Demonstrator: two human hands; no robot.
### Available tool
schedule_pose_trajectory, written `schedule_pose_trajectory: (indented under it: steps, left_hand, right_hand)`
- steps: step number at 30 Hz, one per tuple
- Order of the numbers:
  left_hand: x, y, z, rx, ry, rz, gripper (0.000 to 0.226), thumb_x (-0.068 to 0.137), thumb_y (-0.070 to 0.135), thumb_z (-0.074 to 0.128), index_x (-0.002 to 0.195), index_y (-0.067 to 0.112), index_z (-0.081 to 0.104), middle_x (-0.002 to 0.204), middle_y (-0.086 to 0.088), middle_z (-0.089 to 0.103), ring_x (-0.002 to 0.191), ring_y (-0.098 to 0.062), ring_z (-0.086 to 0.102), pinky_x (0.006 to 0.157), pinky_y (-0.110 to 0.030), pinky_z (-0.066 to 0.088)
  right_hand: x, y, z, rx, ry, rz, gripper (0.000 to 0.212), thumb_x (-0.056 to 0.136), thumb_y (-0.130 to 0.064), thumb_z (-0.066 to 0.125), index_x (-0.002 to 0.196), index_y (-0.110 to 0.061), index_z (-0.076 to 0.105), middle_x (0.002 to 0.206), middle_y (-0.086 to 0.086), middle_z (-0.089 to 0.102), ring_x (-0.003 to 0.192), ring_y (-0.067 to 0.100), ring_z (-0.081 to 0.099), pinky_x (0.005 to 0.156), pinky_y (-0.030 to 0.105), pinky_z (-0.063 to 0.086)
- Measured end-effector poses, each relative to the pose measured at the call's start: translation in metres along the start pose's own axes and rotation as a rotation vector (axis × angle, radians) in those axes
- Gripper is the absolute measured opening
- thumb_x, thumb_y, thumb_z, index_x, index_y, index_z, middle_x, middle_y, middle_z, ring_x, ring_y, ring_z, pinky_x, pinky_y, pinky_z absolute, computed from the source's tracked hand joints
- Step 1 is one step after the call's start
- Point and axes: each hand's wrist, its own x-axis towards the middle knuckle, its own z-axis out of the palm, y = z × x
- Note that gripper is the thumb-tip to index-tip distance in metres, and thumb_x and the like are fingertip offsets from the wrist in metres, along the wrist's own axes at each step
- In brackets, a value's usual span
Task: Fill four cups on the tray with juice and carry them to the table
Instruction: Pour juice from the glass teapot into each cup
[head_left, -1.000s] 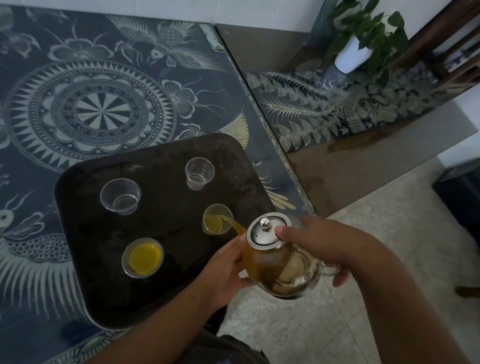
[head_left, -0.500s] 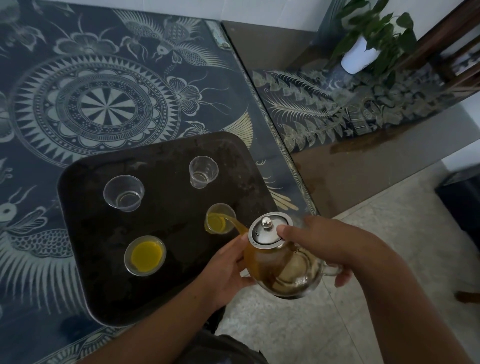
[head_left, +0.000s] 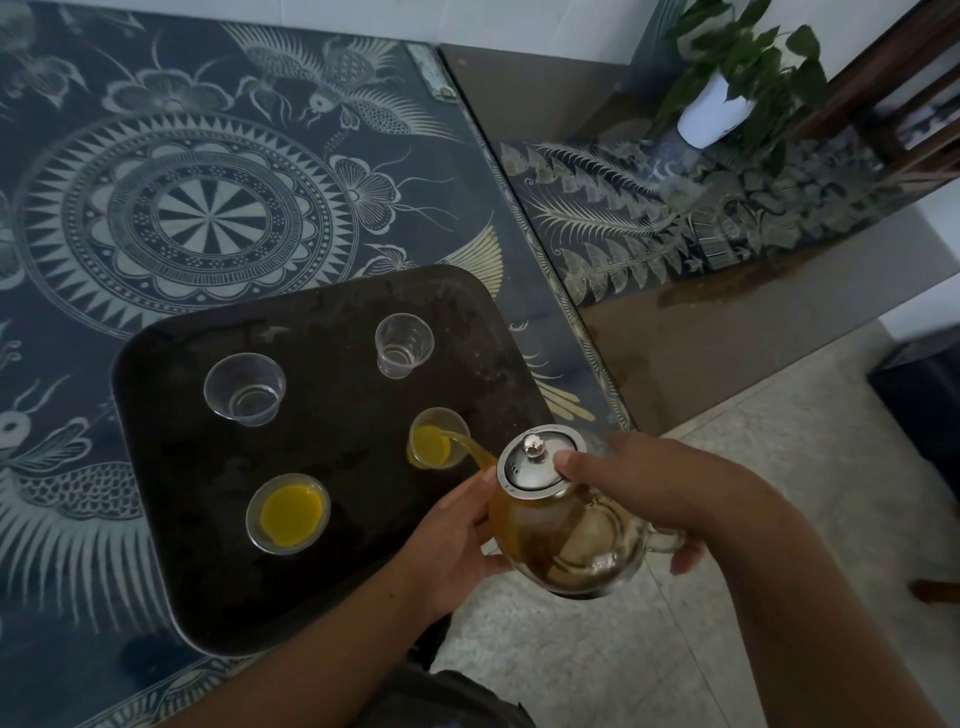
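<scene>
From the head view we look down on a dark tray (head_left: 171, 467) lying on a patterned blue worktop (head_left: 208, 156), near its right-hand edge. Four clear cups stand on the tray, well apart from each other. The near left cup (head_left: 288, 513) holds yellow juice. The near right cup (head_left: 439, 437) is partly filled, and a thin stream of juice (head_left: 470, 448) runs into it from the spout of a glass teapot (head_left: 566, 525). The far left cup (head_left: 244, 388) and the far right cup (head_left: 404, 345) look empty.

We see the teapot tilted toward the tray, held just off the tray's right edge and above the tiled floor (head_left: 727, 519). Our right hand (head_left: 670, 488) is closed around the teapot's handle, with one finger pressing on the metal lid (head_left: 540, 457). Our left hand (head_left: 447, 540) is curled against the teapot's left side, steadying the glass body. The pot is still roughly half full of amber-yellow liquid.

Beyond the worktop's right edge a second patterned surface (head_left: 675, 208) carries a potted plant (head_left: 727, 78) in a white pot.
</scene>
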Motion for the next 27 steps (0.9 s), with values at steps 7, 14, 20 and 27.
schedule_pose_trajectory:
  steps: [7, 14, 20, 27]
  left_hand:
    - [0.001, 0.0, 0.0, 0.01, 0.0, 0.003, 0.034, 0.104, 0.04, 0.055, 0.127, 0.023, 0.073, 0.127, -0.006, 0.075, 0.122, -0.028, 0.068, 0.098, -0.051, 0.058]
    - [0.001, 0.0, -0.003, 0.031, 0.012, 0.006, 0.035, 0.104, 0.042, 0.056, 0.129, 0.024, 0.072, 0.129, -0.007, 0.074, 0.123, -0.029, 0.067, 0.094, -0.051, 0.059]
    - [0.001, 0.002, -0.003, 0.089, 0.05, 0.04, 0.038, 0.105, 0.044, 0.051, 0.133, 0.025, 0.068, 0.13, -0.008, 0.073, 0.121, -0.03, 0.068, 0.101, -0.057, 0.055]
    - [-0.004, 0.01, 0.006, 0.142, 0.082, 0.049, 0.032, 0.101, 0.044, 0.055, 0.123, 0.03, 0.074, 0.125, -0.005, 0.076, 0.121, -0.03, 0.068, 0.09, -0.051, 0.059]
  right_hand:
    - [-0.001, 0.001, 0.001, 0.025, -0.001, -0.006, 0.093, 0.074, -0.084, 0.053, 0.149, -0.032, 0.038, 0.143, 0.01, 0.048, 0.098, 0.034, 0.062, 0.045, 0.037, 0.057]
    - [-0.008, 0.003, 0.004, 0.041, 0.015, -0.034, 0.083, 0.081, -0.078, 0.052, 0.147, -0.03, 0.039, 0.144, 0.007, 0.048, 0.097, 0.03, 0.061, 0.048, 0.036, 0.058]
    - [-0.017, 0.008, 0.004, 0.088, 0.009, -0.063, 0.059, 0.087, -0.072, 0.051, 0.134, -0.036, 0.046, 0.121, -0.002, 0.05, 0.09, 0.023, 0.06, 0.058, 0.038, 0.061]
    - [-0.021, 0.018, 0.0, 0.16, -0.023, -0.088, 0.037, 0.09, -0.07, 0.048, 0.115, -0.046, 0.036, 0.105, -0.009, 0.046, 0.083, 0.018, 0.057, 0.062, 0.041, 0.062]
